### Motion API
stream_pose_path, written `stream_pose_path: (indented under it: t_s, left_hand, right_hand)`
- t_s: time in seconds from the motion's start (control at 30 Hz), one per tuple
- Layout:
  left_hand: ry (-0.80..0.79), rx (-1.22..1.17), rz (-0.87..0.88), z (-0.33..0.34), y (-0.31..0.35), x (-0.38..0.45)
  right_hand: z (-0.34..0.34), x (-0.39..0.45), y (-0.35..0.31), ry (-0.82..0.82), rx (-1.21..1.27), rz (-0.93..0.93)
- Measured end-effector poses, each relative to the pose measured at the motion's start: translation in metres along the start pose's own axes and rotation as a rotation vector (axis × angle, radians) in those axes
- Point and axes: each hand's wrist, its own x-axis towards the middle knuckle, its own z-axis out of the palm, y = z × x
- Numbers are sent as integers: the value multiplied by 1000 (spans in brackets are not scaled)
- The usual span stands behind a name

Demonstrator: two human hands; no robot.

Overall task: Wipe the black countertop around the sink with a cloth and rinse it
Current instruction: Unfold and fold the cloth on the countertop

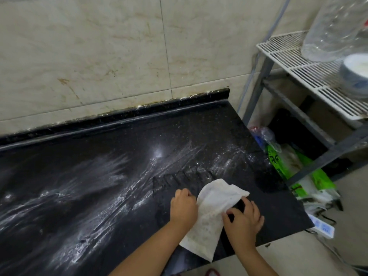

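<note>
So both hands are on one white cloth, which lies on the black countertop near its right front corner. The left hand has its fingers curled into a loose fist right at the cloth's left edge; it looks like it's bunching or gripping that edge, but the fingertips are tucked under so I can't tell how firmly. The right hand is on the cloth's right side with fingers bent and a bit spread, thumb and forefinger pinching the fabric edge, the other fingers resting on the counter just beside it. The cloth is long and crumpled, one end flopped up toward the back, the other end hanging slightly over the front edge of the counter.

Counts: two hands, one cloth, one countertop. The counter is streaked all over with wet, soapy-looking smears, heaviest across the middle and left. No sink showing in this view.

Off to the right there's one white wire rack on a grey frame, carrying one big clear plastic bottle and one white bowl. Under it, a heap of plastic bags, some green, count unclear. Beige tiled wall behind the counter.
</note>
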Motion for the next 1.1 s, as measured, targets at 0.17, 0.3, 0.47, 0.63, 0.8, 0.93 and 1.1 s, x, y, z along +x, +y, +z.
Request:
stream_pose_path:
  t_s: [0.17,0.3,0.47,0.63,0.8,0.93,1.1]
  left_hand:
    - [-28,-35,6,-2,11,-7]
    - [-44,-90,-10,0,24,-11]
    - [-141,-203,-7,2,41,-10]
    - [-159,-341,-67,1,50,-6]
    - [-140,-506,-162,0,45,-4]
    - [-44,-687,-114,-23,32,-6]
    - [88,-694,3,-68,16,-7]
  right_hand:
    - [-11,-7,17,103,-67,-133]
    - [-30,-2,25,43,-109,-74]
    - [-34,-3,24,21,-31,8]
    - [-29,0,34,22,133,20]
    - [-25,3,35,55,242,2]
    - [-38,11,25,147,303,-106]
    - [-59,35,-4,322,348,-425]
